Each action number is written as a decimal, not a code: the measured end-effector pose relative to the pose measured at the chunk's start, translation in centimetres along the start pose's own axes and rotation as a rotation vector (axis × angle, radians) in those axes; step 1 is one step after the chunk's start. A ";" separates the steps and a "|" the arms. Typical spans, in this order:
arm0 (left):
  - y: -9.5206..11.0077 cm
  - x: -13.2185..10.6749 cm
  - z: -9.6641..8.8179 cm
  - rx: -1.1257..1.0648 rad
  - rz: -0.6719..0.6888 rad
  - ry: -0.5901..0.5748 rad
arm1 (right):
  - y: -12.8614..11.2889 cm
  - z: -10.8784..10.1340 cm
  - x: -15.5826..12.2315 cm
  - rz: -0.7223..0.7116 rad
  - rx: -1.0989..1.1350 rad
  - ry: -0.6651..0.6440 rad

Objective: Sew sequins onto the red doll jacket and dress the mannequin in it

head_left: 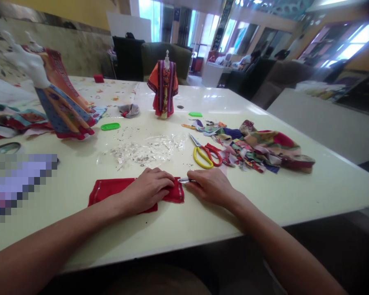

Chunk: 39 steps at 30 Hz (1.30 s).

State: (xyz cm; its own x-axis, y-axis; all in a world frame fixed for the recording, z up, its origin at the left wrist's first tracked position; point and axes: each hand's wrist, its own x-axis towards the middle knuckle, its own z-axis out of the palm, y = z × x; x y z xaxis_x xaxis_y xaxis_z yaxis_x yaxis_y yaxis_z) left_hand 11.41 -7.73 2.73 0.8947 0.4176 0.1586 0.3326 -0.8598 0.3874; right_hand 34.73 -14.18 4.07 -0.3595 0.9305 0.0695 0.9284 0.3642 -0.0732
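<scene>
A folded piece of red cloth [135, 192] with a thin silver trim line lies flat on the white table [264, 196], near its front edge. My left hand [147, 190] presses down on the cloth, with its fingers curled over the fold. My right hand [210, 187] rests just to the right of the cloth and pinches a small silver metal tool [184, 180]. Its tip points at the cloth's right end, but the exact kind of tool is too small to tell.
Yellow-handled scissors [203, 157] and a heap of multicoloured fabric scraps [258, 147] lie to the right. Ahead stand a small costumed figure [164, 90] and a larger costumed doll [61, 98]. Sequins in clear plastic [144, 151] and a green lid [110, 126] lie between them.
</scene>
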 end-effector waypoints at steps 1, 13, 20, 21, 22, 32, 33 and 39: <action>0.0 0.0 0.0 0.000 0.000 0.001 | 0.0 0.0 0.0 0.002 0.000 0.003; -0.1 -0.2 0.0 0.015 0.009 0.003 | -0.2 0.2 0.2 0.007 -0.001 -0.045; -0.6 -0.1 0.9 0.172 0.098 0.039 | -0.2 0.1 0.2 0.017 0.000 -0.057; -0.7 -0.1 1.0 0.203 0.123 0.038 | -0.2 0.1 0.2 0.018 0.004 -0.061; -0.8 -0.1 1.1 0.229 0.142 0.034 | -0.3 0.1 0.2 0.018 0.007 -0.064; -0.5 0.5 0.4 0.329 0.178 -0.037 | 0.4 -1.2 -0.6 0.089 -0.061 -0.032; -0.5 0.5 0.3 0.322 0.176 -0.039 | 0.4 -1.5 -0.9 0.098 -0.066 -0.020; -0.6 0.5 0.7 0.274 0.155 -0.010 | -0.7 -1.3 -1.9 0.018 -0.023 -0.111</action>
State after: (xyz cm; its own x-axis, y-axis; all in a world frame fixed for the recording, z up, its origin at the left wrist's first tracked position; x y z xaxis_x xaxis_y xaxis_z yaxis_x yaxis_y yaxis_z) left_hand 11.89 -7.18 1.96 0.9433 0.2739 0.1875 0.2591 -0.9607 0.0999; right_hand 34.86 -16.27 5.26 -0.3502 0.9357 -0.0423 0.9361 0.3480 -0.0506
